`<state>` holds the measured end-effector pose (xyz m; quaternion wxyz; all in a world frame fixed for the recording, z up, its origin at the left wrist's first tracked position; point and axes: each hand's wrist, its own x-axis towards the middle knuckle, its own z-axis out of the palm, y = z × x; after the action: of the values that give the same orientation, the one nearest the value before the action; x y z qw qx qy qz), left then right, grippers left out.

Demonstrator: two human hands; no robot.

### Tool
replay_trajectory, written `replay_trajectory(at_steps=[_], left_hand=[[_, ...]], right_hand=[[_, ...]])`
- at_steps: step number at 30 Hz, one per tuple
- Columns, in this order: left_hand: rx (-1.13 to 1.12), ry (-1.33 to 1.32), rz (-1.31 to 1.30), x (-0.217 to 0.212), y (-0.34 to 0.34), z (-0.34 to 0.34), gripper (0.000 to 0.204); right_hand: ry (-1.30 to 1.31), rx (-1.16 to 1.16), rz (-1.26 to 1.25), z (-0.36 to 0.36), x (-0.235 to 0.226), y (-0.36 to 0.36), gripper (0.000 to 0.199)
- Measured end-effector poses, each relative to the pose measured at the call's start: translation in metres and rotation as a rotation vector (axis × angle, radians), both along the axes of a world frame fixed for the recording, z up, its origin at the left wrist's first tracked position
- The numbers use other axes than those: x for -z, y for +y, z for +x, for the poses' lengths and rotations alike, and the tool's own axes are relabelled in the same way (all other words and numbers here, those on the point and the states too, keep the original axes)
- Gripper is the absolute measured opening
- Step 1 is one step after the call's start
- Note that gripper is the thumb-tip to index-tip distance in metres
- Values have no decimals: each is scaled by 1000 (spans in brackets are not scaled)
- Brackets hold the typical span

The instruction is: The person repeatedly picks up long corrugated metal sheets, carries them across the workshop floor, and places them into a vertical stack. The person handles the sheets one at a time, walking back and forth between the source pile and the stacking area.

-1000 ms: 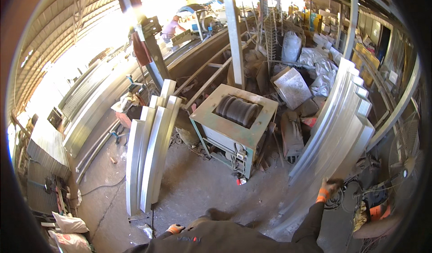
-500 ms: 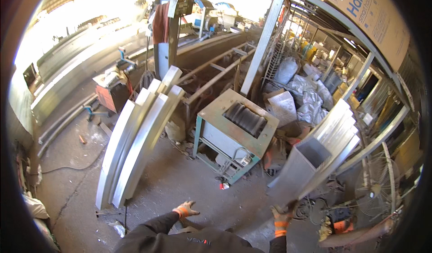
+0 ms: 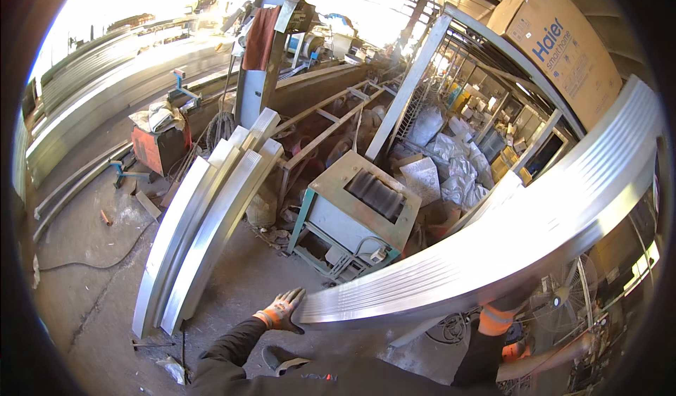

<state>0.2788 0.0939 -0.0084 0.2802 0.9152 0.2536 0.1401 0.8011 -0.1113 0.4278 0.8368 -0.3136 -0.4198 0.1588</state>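
Note:
A long, silver, ribbed metal section (image 3: 451,269) slants across in front of me, tilted, its far end rising to the right, blurred at the upper right. My left hand (image 3: 284,310), in a grey glove with an orange cuff, has its fingers stretched out against the section's near left end. Under the section's lower edge, my right hand (image 3: 498,315) grips it from the right. Its orange cuff shows, but the fingers are dark, blurred and partly hidden. Several similar silver sections (image 3: 211,220) stand leaning together at my left.
A green-framed machine (image 3: 355,209) with a dark roller stands beyond the section. A steel post (image 3: 257,93) rises behind the leaning sections. Silver sacks (image 3: 458,160) lie under a rack bearing a large cardboard box (image 3: 556,44). A round fan (image 3: 560,301) is at the right; a red case (image 3: 158,148) sits left.
The ribbed section has swung from upright at the right to a slant across my front. My left hand has come against its end; my right hand has moved up and right with it.

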Motion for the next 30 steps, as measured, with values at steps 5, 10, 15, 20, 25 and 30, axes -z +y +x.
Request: replay_trajectory(at_steps=[5, 10, 15, 20, 25, 30], left_hand=[[-163, -262, 136, -61, 25, -66, 152], [-313, -366, 279, -116, 10, -84, 139], [-508, -337, 517, -154, -20, -94, 123], [-530, -241, 641, -157, -55, -137, 103], [-632, 96, 448, -115, -86, -194, 121], [-587, 176, 10, -51, -52, -164, 138]], right_hand=[[-445, 624, 182, -67, -56, 28, 75], [-528, 785, 108, -108, -57, 44, 76], [-589, 731, -80, -163, 57, 65, 76], [122, 184, -305, -138, 120, 94, 60], [313, -37, -352, -133, 186, 168, 61], [625, -100, -488, -89, 304, 301, 83]])
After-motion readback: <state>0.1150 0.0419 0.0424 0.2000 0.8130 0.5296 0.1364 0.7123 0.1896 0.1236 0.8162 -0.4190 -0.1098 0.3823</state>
